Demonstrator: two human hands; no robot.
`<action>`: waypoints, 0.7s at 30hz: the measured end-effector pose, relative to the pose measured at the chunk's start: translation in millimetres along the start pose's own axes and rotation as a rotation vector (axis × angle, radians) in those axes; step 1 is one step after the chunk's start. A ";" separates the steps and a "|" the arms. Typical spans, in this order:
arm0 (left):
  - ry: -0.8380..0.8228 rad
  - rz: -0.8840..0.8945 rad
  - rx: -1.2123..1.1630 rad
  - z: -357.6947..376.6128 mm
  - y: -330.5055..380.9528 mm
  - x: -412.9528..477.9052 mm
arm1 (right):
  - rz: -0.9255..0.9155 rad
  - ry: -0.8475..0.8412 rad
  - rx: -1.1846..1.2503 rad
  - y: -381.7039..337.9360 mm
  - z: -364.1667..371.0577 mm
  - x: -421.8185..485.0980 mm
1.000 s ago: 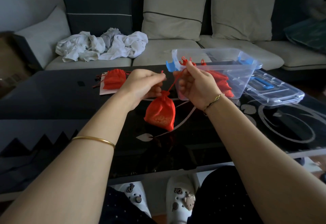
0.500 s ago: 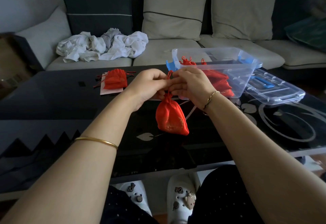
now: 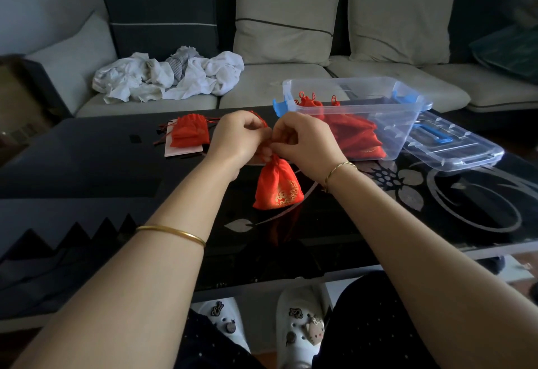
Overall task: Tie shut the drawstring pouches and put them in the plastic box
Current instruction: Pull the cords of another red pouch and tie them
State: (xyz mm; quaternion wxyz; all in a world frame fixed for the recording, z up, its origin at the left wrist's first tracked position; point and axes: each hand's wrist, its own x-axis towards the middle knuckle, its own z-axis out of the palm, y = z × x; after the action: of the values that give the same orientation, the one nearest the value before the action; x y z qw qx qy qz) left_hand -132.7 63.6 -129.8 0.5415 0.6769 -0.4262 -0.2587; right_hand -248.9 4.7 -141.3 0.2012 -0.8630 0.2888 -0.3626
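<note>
Pinching the drawstring [image 3: 260, 119] in my left grip [image 3: 238, 136] and right grip [image 3: 305, 139], I hold the red pouch [image 3: 276, 185] hanging over the worktop [image 3: 87, 165] near the plastic box [image 3: 407, 127].

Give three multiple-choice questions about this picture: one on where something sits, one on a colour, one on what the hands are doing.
1. Where is the lid of the plastic box? A) on the box B) on the table, right of the box C) on the sofa
2. What colour is the held pouch? A) red with gold print B) blue C) white
3. What are the left hand and right hand doing? A) lying flat B) waving C) both gripping the pouch's top
Answers: 1 B, lid lies beside the box; 2 A, red cloth, gold pattern; 3 C, both curl at its neck.
</note>
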 end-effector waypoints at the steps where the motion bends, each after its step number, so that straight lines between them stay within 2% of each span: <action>1: -0.001 -0.004 -0.005 0.2 -0.1 0.1 | -0.017 0.000 -0.030 -0.5 0.3 0.5; 7: 0.019 -0.035 -0.023 -0.3 -0.1 1.1 | -0.064 0.000 -0.183 -5.0 3.2 2.5; 11: 0.086 -0.024 -0.042 -2.5 -1.3 4.7 | -0.025 -0.016 -0.169 -5.5 5.5 2.6; 15: 0.205 0.074 0.042 -11.1 0.0 7.0 | 0.259 -0.036 0.164 -1.2 2.3 2.9; 18: 0.154 0.258 0.204 -14.7 3.9 1.5 | 0.485 -0.066 0.452 5.1 0.7 1.9; 21: 0.070 0.433 0.466 -10.2 4.2 -4.5 | 0.596 -0.065 0.626 9.3 1.3 2.6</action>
State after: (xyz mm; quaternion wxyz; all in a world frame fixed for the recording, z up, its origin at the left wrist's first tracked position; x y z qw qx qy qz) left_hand -127.9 72.4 -123.4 0.4289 0.6848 -0.5891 -0.0095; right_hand -249.7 -3.7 -146.1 0.5582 -0.6502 0.3948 -0.3314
